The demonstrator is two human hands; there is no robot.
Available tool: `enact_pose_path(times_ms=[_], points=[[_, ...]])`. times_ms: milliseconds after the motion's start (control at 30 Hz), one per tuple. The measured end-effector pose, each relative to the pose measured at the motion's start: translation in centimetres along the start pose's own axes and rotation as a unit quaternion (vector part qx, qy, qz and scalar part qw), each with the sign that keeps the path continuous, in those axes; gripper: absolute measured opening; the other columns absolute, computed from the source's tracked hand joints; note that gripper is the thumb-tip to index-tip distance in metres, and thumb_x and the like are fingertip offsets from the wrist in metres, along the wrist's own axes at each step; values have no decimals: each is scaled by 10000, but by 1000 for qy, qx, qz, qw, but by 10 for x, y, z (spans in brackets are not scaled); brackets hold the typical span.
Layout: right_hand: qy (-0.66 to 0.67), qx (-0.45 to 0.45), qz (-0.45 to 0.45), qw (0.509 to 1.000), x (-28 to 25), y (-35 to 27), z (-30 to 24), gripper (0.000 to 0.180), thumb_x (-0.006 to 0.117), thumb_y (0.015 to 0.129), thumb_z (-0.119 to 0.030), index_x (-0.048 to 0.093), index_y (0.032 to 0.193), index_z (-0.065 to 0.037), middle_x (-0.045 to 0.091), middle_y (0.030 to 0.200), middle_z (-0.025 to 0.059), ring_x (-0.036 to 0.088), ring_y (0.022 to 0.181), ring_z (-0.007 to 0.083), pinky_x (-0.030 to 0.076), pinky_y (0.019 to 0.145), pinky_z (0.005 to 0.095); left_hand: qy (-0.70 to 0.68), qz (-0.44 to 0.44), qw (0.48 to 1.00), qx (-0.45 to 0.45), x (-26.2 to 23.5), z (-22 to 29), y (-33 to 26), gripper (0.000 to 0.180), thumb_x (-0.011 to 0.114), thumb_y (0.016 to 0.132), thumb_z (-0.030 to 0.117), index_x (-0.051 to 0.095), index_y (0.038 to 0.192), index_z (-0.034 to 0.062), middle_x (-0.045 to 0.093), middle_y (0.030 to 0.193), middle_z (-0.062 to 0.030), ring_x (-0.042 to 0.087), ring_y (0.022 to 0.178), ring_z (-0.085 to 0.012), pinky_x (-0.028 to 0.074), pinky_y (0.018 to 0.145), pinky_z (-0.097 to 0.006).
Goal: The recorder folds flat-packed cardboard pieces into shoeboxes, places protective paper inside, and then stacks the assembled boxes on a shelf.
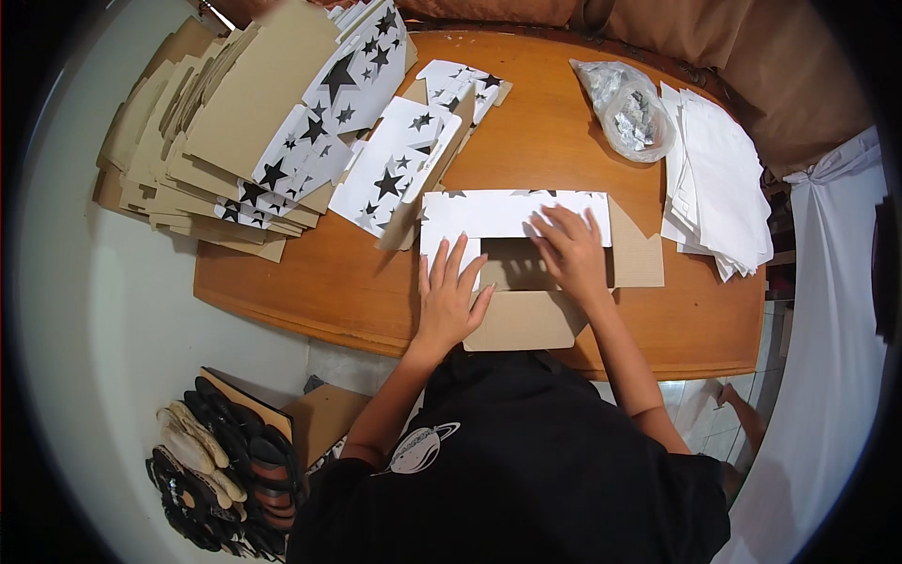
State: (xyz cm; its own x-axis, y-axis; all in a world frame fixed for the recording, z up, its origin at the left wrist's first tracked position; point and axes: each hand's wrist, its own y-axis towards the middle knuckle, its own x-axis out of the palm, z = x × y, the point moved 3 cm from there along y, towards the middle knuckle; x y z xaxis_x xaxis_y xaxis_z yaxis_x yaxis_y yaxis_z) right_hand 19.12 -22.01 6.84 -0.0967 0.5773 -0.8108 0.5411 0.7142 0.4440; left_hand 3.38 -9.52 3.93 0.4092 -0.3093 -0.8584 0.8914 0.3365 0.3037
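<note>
A partly folded cardboard box (512, 218) sits before me near the table's front edge, white with grey and black stars outside and plain brown inside. Its middle gapes, and a brown flap (524, 321) leans toward me. Another brown flap (639, 258) sticks out on the right. My left hand (449, 299) lies with fingers spread on the white left flap. Over the box's right part is my right hand (573, 252), its fingers bent but apart, touching the white panel by the opening; its fingertips partly hide what they touch.
Flat star-printed cardboard (249, 122) is stacked high at the left. Partly folded star-printed pieces (390, 174) lie beside it. Toward the back right are a clear plastic bag (629, 113) and white paper sheets (716, 179). Shoes (221, 461) fill the floor at lower left; a person's bare leg (747, 418) shows at lower right.
</note>
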Motion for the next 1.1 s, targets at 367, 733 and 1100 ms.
enact_pose_path(times_ms=[367, 733, 1100], points=[[-7, 292, 146, 945, -74, -89, 51, 603, 586, 855, -183, 302, 1366, -33, 333, 1375, 202, 312, 1293, 342, 233, 1049, 488, 3, -83, 992, 98, 13, 20, 33, 570, 578, 797, 483, 510, 1251, 146, 250, 1458, -142, 169, 1359, -355, 37, 1038, -622], [110, 115, -24, 987, -23, -68, -30, 730, 572, 853, -308, 213, 1386, 39, 260, 1418, 247, 249, 1322, 388, 182, 1066, 491, 48, -112, 989, 83, 24, 18, 34, 848, 504, 744, 657, 429, 1318, 37, 172, 1485, -153, 136, 1368, -356, 40, 1020, -647], [-45, 105, -178, 977, 8, -74, -23, 781, 491, 835, -532, 259, 1405, -52, 344, 1374, 233, 307, 1297, 341, 215, 1059, 453, 33, -114, 990, 75, 29, 15, 35, 907, 517, 718, 682, 388, 1348, 43, 160, 1492, -135, 107, 1380, -328, 34, 1030, -632]])
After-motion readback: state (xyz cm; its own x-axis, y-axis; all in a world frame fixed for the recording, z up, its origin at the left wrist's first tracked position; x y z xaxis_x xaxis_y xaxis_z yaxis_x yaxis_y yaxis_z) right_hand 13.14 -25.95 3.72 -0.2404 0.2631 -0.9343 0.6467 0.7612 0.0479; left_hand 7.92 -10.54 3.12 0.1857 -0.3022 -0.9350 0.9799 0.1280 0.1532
